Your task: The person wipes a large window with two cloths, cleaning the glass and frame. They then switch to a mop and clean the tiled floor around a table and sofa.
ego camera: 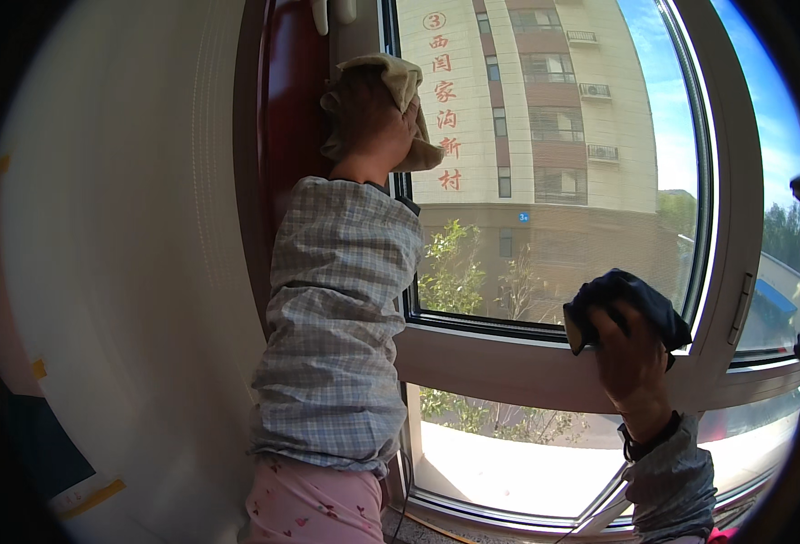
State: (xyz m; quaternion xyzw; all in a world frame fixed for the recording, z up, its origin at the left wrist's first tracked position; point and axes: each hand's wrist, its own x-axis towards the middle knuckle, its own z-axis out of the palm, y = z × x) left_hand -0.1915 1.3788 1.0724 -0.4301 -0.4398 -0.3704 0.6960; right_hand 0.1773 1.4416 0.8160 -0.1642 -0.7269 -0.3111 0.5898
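My left hand point(376, 126) presses a beige cloth point(421, 153) against the upper left side of the window frame, beside the dark red wooden trim point(291, 129). A dark navy cloth point(651, 299) is bunched in my right hand point(631, 360), held at the lower right corner of the window pane point(549, 265). A small yellowish patch shows at that cloth's left edge. Below it runs the pale horizontal window rail point(495, 370). Checked sleeve covers point(338, 306) are on both forearms. Some of my left fingers are hidden in the cloth.
A recessed handle point(740, 309) sits on the right window stile. The lower pane point(502, 469) shows a bright ledge outside. A thin cable point(406, 489) hangs near the sill. To the left stands a white wall point(121, 272) with paper and yellow tape point(94, 498). Outside is an apartment building point(556, 156) bearing writing.
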